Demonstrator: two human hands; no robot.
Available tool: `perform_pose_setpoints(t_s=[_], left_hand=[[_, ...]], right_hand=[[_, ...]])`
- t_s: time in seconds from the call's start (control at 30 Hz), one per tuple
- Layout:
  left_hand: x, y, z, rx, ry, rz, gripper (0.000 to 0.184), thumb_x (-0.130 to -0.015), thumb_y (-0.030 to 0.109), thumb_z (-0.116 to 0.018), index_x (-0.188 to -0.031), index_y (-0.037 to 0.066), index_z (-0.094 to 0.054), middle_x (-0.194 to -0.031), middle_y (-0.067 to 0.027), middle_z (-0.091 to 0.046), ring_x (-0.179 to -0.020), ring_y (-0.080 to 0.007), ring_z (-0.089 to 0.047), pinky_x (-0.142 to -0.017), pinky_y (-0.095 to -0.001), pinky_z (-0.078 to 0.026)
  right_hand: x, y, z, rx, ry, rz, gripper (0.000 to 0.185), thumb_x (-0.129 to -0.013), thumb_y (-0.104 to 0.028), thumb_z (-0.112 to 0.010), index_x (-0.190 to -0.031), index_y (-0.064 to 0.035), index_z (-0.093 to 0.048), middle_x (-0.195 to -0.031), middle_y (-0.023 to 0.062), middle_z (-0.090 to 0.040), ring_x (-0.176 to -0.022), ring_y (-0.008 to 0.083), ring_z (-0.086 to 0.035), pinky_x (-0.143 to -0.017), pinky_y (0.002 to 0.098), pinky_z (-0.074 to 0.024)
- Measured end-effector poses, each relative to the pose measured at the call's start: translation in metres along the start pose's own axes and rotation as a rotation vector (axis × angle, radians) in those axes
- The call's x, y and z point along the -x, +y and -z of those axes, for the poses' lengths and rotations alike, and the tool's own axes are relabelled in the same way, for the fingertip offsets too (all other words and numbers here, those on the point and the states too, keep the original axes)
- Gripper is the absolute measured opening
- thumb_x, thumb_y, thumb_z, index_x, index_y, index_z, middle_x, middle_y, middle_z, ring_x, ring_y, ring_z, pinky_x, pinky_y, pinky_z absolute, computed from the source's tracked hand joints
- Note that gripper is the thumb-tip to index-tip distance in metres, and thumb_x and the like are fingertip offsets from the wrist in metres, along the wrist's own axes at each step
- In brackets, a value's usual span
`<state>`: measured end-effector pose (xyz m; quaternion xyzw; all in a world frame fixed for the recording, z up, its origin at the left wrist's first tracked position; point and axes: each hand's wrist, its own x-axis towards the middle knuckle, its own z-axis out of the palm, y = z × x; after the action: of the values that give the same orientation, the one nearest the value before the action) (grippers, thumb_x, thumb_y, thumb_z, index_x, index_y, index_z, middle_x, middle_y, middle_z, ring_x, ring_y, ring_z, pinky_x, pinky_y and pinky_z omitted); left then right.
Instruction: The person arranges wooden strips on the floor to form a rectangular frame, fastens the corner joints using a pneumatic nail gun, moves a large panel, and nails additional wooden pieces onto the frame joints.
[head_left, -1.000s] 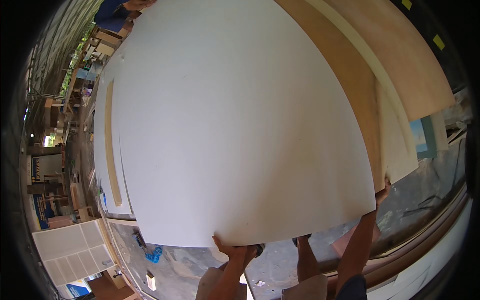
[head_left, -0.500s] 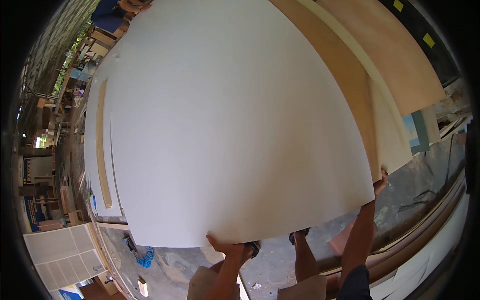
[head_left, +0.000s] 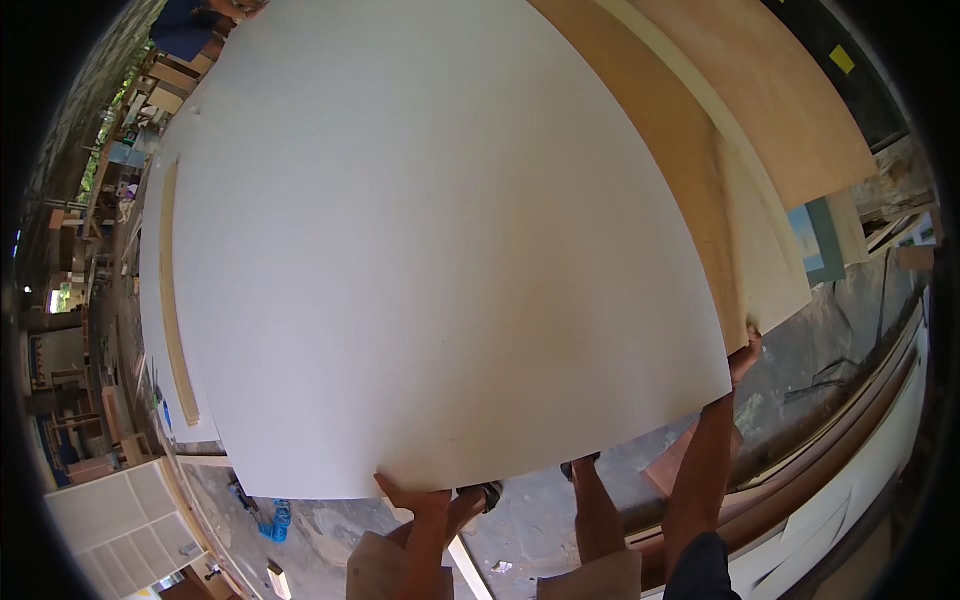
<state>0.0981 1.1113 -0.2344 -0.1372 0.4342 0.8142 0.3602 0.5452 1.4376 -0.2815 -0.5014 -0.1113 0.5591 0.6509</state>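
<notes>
A large white sheet point(head_left: 440, 250), board-like and smooth, spreads across most of the view. At its near edge my left hand point(head_left: 412, 496) grips it, thumb against the edge and fingers hidden underneath. My right hand point(head_left: 745, 358) is closed around the near right corner, partly hidden by the sheet. Just beyond that hand, brown and pale wood panels point(head_left: 768, 290) lie to the right of the sheet. At the far left end, another person's hand point(head_left: 235, 8) is by the sheet's far edge.
A narrow wooden strip point(head_left: 172, 300) lies on a white surface at the left. Below it are a coiled blue hose point(head_left: 275, 522) and a white panelled frame point(head_left: 120, 525). Long boards point(head_left: 830, 460) lie along the floor at right. My legs stand close under the near edge.
The sheet, both my hands and the surroundings have shifted slightly left in view. My grip on the sheet looks the same.
</notes>
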Motion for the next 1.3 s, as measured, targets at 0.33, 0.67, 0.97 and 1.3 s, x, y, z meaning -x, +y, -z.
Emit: perform_pose_setpoints(t_s=[0.33, 0.67, 0.97, 1.3], left_hand=[[0.011, 0.015, -0.014, -0.056, 0.072, 0.054, 0.069, -0.093, 0.068, -0.037, -0.141, 0.020, -0.046, -0.142, -0.0041, -0.048, -0.130, -0.0291, -0.046, -0.107, -0.0512, -0.041], [0.063, 0.047, 0.051, -0.305, 0.628, 0.438, 0.093, -0.086, 0.068, -0.051, -0.145, -0.001, -0.030, -0.142, -0.0278, -0.043, -0.129, -0.0445, -0.047, -0.102, -0.0619, -0.041], [0.088, 0.092, -0.012, -0.935, 0.103, 0.662, 0.061, -0.097, 0.043, -0.055, -0.133, -0.003, -0.040, -0.111, -0.0284, -0.063, -0.090, -0.0428, -0.069, -0.081, -0.0548, -0.057], [0.135, 0.158, -0.089, -1.041, -0.186, 0.460, 0.044, -0.090, 0.034, -0.070, -0.115, 0.000, -0.059, -0.088, -0.0114, -0.069, -0.074, -0.0199, -0.070, -0.063, -0.0304, -0.051]], right_hand=[[0.004, 0.013, 0.027, -0.053, -0.109, -0.110, 0.069, -0.085, -0.046, -0.057, -0.137, -0.0018, -0.044, -0.128, 0.0164, -0.054, -0.114, 0.0312, -0.057, -0.092, 0.0426, -0.0488], [0.071, -0.005, 0.049, 0.013, 0.399, -0.397, 0.077, -0.089, -0.064, -0.050, -0.143, -0.0093, -0.043, -0.137, 0.0148, -0.050, -0.124, 0.0322, -0.050, -0.106, 0.0458, -0.0371], [0.254, -0.072, 0.047, 0.666, 0.159, -0.711, 0.066, -0.082, -0.057, -0.061, -0.124, -0.0075, -0.051, -0.108, 0.0133, -0.060, -0.098, 0.0299, -0.059, -0.081, 0.0433, -0.0494], [0.315, -0.133, -0.022, 1.115, -0.250, -0.512, 0.047, -0.084, -0.040, -0.064, -0.110, -0.0025, -0.058, -0.097, 0.0138, -0.063, -0.083, 0.0281, -0.061, -0.068, 0.0415, -0.0501]])
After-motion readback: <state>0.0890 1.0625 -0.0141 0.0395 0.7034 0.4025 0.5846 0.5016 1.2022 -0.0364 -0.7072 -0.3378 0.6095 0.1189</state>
